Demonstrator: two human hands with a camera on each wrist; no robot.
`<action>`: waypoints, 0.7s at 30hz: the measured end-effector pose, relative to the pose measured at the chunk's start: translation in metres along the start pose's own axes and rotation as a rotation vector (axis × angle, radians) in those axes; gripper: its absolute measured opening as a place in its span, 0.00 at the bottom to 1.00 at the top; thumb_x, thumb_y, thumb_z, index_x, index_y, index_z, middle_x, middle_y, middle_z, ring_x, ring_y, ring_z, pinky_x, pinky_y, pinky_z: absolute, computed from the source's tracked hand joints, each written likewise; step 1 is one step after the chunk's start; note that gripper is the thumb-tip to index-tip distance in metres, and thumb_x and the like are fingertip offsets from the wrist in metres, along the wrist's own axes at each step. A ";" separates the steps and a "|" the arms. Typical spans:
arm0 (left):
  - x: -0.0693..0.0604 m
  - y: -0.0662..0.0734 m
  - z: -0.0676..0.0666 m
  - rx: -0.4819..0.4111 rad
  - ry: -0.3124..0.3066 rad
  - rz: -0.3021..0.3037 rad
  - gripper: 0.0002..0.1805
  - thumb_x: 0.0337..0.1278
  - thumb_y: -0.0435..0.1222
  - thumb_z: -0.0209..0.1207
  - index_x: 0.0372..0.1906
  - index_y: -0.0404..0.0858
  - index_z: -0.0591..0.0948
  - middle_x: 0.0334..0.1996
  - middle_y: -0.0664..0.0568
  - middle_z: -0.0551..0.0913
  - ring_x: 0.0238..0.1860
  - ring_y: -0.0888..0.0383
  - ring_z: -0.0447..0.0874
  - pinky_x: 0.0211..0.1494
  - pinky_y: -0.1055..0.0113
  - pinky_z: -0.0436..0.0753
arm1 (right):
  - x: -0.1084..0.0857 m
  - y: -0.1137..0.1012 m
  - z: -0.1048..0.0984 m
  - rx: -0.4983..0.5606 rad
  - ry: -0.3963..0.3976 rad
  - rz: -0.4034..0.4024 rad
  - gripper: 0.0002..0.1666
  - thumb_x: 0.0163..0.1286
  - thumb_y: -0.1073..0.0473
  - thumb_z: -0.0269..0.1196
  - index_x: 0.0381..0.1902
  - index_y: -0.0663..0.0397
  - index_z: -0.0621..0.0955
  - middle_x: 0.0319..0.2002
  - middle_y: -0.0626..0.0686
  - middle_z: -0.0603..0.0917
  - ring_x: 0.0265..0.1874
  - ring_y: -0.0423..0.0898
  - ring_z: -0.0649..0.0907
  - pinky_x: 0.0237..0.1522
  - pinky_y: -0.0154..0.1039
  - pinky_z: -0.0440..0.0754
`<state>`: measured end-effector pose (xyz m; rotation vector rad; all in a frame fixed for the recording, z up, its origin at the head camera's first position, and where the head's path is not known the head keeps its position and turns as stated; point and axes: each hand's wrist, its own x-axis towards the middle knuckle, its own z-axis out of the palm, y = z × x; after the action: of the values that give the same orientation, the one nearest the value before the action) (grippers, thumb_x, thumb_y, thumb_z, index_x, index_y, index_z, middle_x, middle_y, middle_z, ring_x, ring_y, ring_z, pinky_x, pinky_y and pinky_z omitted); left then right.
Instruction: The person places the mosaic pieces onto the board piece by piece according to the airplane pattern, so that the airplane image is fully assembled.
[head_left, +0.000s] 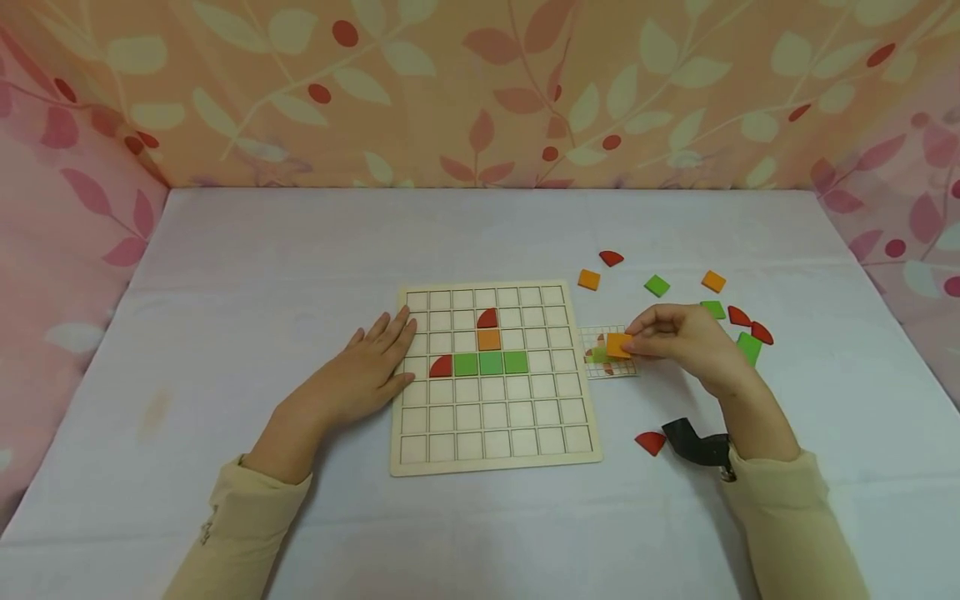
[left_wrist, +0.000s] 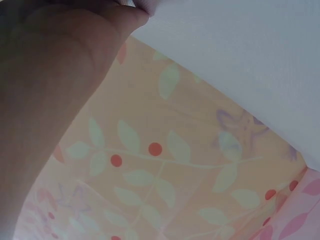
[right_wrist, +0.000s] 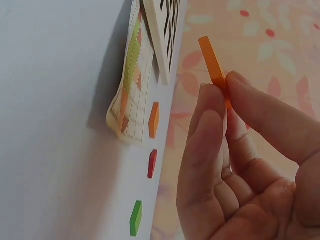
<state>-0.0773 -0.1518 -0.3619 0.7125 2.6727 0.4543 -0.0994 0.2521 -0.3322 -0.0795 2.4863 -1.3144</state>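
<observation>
A square wooden grid board (head_left: 465,425) lies mid-table. Set in its cells are a row of green square tiles (head_left: 491,363) with a red quarter-circle tile (head_left: 441,366) at their left end, plus an orange tile (head_left: 489,339) and another red quarter-circle (head_left: 488,318) above. My left hand (head_left: 367,367) rests with spread fingers on the board's left edge; the left wrist view catches only part of it. Between thumb and fingertips, my right hand (head_left: 678,342) pinches an orange square tile (right_wrist: 212,59), held over a printed pattern card (head_left: 613,372) that is partly tucked beside the board's right edge.
Loose tiles lie right of the board: an orange one (head_left: 588,279), a green one (head_left: 657,286), red quarter-circles (head_left: 611,258) and several others. A red piece (head_left: 650,442) sits near a black curved object (head_left: 697,444) by my right sleeve. Patterned cloth (head_left: 480,100) borders the white table.
</observation>
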 end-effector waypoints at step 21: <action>-0.001 0.001 -0.001 -0.015 -0.022 -0.037 0.38 0.70 0.44 0.47 0.74 0.33 0.44 0.75 0.43 0.37 0.72 0.38 0.31 0.69 0.40 0.42 | 0.022 -0.031 0.042 -0.025 -0.104 -0.037 0.07 0.59 0.66 0.67 0.33 0.65 0.81 0.28 0.54 0.82 0.30 0.48 0.80 0.32 0.33 0.79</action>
<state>-0.0764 -0.1517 -0.3607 0.6592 2.6547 0.4538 -0.1104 0.1966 -0.3341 -0.1954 2.4249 -1.2608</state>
